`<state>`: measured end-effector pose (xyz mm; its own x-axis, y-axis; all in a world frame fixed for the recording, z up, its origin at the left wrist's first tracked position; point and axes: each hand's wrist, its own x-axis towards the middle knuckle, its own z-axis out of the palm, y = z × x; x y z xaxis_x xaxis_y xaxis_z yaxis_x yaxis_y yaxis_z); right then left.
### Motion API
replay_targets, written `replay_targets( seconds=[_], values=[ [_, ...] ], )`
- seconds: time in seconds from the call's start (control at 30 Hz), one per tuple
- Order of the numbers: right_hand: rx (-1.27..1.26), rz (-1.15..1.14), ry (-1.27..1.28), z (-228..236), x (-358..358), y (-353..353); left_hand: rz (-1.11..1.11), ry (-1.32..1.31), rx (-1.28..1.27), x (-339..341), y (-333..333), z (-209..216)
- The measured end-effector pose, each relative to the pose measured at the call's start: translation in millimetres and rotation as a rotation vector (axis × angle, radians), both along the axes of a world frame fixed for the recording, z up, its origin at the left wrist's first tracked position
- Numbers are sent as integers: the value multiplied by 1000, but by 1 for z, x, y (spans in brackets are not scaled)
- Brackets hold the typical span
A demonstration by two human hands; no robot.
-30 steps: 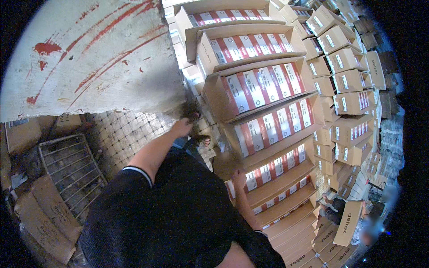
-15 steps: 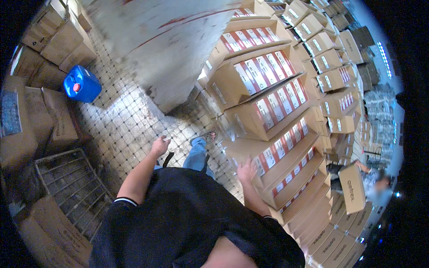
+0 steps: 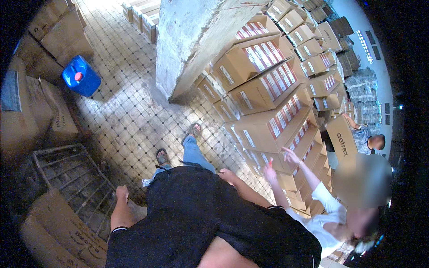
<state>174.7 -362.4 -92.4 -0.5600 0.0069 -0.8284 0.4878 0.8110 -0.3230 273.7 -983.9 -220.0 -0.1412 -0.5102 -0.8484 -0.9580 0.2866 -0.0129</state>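
My left hand (image 3: pixel 122 193) hangs low at my left side, beside a metal-barred trolley (image 3: pixel 85 196). Its fingers are curled and I see nothing in them. Close to my waist is my right hand (image 3: pixel 227 175), its fingers bent inward, with no object showing. To its right rise stacked open cartons (image 3: pixel 261 134) holding rows of white and red boxes (image 3: pixel 279 120). A co-worker in a white top (image 3: pixel 328 201) stands just right of me, both arms stretched over those cartons. One of that person's hands has a small orange-red item (image 3: pixel 270 163) at it.
A concrete pillar (image 3: pixel 178 53) stands ahead on the tiled floor (image 3: pixel 129 111). A blue jerrycan (image 3: pixel 82 77) with a red cap sits left, near brown cartons (image 3: pixel 53 109). Farther right, another person holds a large carton (image 3: pixel 342 138).
My right hand has left the open cartons and come back to my waist. My left hand dropped back toward the trolley. A co-worker in white has come in at the right.
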Motion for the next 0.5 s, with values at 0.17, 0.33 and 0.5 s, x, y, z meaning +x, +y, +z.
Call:
replay_targets(
  seconds=[0.17, 0.33, 0.5],
  values=[
    [45, -56, -20, 41, -11, -24, -214, 245, -110, 52, -5, -28],
    [106, -4, 223, 69, -34, -53, -537, 466, 22, -19, 90, -25],
    [78, 62, 209, 74, -36, -76, -586, 593, 341, -103, 155, 19]
  ],
)
